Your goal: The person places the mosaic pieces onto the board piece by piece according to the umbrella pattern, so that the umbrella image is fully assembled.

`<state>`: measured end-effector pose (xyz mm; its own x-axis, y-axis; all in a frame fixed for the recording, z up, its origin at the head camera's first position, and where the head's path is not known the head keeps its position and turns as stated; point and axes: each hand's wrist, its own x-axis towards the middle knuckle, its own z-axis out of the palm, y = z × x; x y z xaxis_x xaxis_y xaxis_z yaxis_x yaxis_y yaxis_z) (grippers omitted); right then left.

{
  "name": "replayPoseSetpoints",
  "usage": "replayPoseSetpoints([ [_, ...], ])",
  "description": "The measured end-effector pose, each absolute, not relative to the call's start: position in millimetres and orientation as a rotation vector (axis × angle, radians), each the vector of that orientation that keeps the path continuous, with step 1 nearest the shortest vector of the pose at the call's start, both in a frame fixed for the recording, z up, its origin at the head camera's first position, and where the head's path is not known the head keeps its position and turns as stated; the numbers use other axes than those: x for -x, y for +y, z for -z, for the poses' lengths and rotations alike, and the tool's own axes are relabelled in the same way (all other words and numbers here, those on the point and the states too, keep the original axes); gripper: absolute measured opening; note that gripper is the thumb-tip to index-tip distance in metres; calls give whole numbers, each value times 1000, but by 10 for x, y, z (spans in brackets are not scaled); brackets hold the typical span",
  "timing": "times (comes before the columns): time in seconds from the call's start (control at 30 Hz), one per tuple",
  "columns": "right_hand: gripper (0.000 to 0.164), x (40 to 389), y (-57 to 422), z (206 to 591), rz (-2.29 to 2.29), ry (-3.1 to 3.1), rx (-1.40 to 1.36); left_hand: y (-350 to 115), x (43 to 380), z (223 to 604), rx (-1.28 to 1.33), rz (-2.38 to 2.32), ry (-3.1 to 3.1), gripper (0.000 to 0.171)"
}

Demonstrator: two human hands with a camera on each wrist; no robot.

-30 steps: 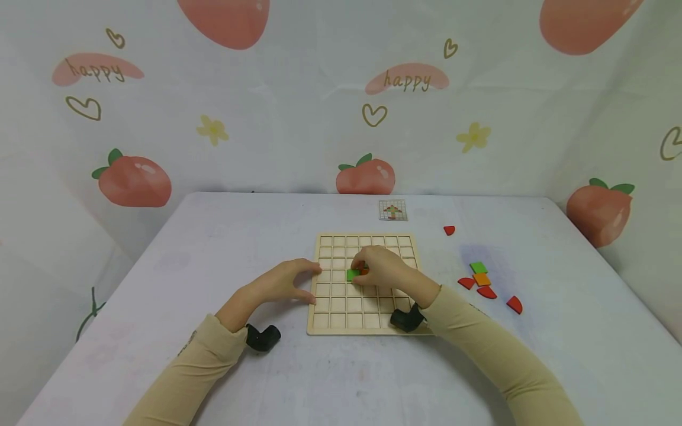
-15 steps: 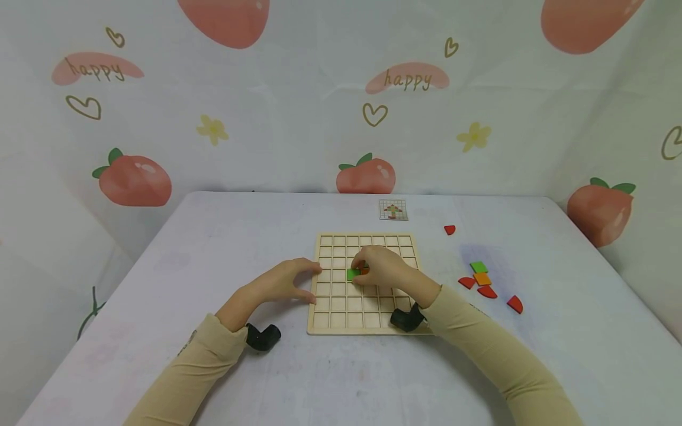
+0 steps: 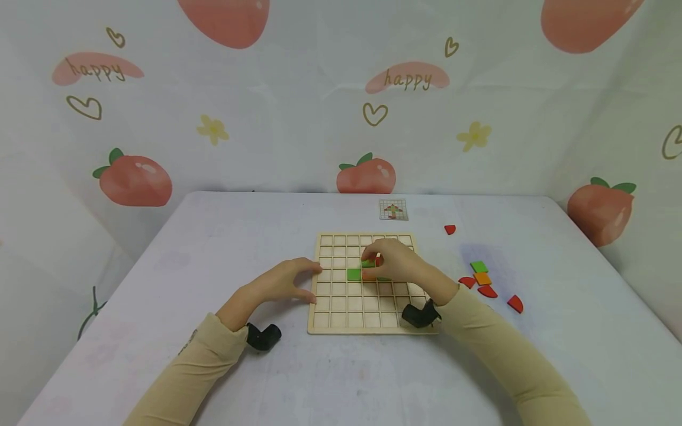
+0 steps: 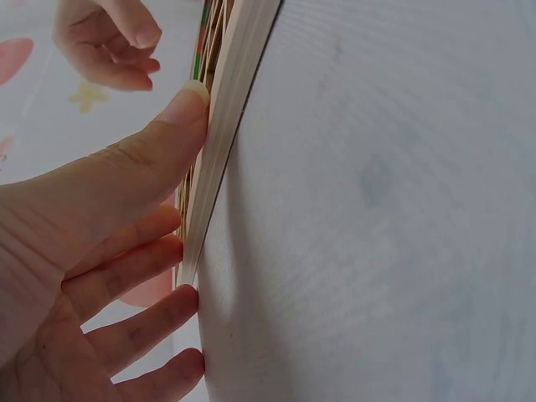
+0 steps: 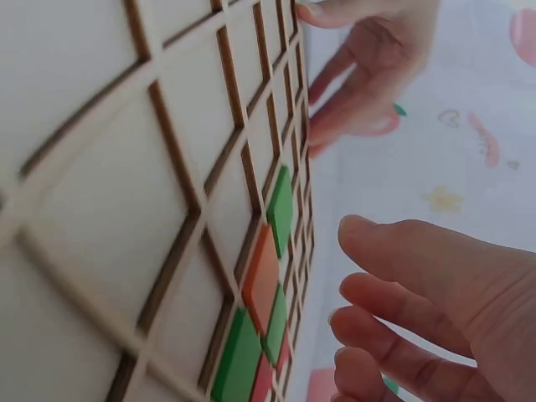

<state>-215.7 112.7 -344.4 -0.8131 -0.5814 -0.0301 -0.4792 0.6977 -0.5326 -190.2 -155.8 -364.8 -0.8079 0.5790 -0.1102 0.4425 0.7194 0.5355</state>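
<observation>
A wooden grid board [image 3: 338, 320] lies at the middle of the table. Thumb and fingertips of my left hand [image 3: 277, 284] rest at its left edge, spread apart; the left wrist view shows the thumb [image 4: 186, 105] at the board's side. Over the board's middle hovers my right hand [image 3: 398, 262], and the right wrist view shows nothing between its thumb and loosely bent fingers. Set in the grid are a green square [image 3: 354, 274], an orange square [image 5: 261, 280], further green squares [image 5: 236, 356] and red pieces [image 5: 262, 378], partly hidden by the right hand in the head view.
To the right of the board lie a loose green square [image 3: 479, 267], an orange square [image 3: 482, 278] and several red quarter-round pieces [image 3: 515, 304]. One red piece [image 3: 450, 229] sits farther back. Behind the board is a small pattern card [image 3: 393, 209].
My right hand has let go of the orange square and shifted up and to the right, uncovering it and neighbouring green squares. The left hand has stayed at the board's edge.
</observation>
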Motion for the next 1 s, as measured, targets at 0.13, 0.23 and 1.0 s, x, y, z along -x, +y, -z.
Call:
replayPoseSetpoints([
  [0.13,23,2157,1277,3446,789,2727,847,-1557,1897,3644,-805,-726,2656,61],
  [0.23,23,2160,1422,3444,803,2744,833,-1556,1897,3645,-809,-723,2661,61],
  [1.0,33,2104,2517,3393,799,2883,489,-1557,1900,3665,-812,-711,2668,60],
])
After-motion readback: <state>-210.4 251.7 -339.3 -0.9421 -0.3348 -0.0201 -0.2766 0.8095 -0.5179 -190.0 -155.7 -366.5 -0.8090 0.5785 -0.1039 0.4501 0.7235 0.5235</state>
